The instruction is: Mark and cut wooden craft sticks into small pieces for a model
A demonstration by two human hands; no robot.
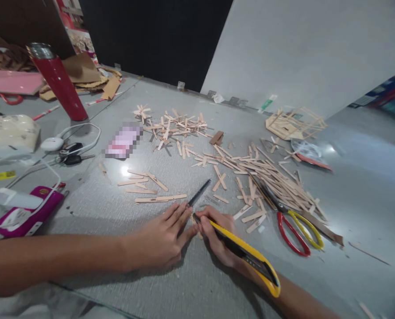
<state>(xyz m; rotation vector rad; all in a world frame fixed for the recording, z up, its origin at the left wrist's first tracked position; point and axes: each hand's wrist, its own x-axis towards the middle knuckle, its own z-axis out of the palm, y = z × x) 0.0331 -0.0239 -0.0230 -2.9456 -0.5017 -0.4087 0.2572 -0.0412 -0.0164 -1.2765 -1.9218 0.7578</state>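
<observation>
A yellow and black utility knife [247, 254] is gripped in my right hand [219, 235], its tip pointing down at the table between my hands. My left hand [166, 235] lies low on the table, fingertips pressed together and thumb toward the knife tip. Under those fingertips a small wooden piece [193, 219] partly shows; most of it is hidden. A slim dark tool [199, 192] extends away from my left fingertips; whether they touch it I cannot tell. Several wooden craft sticks [160, 198] lie just beyond my left hand.
At right, scissors with red and yellow handles [293, 226] lie against a pile of sticks [277, 177]. A stick frame [293, 124] stands behind. Left are a red bottle [60, 84], keys [73, 155], white cable [84, 125] and purple case [34, 210]. A blurred pink item [124, 139] lies centre-left.
</observation>
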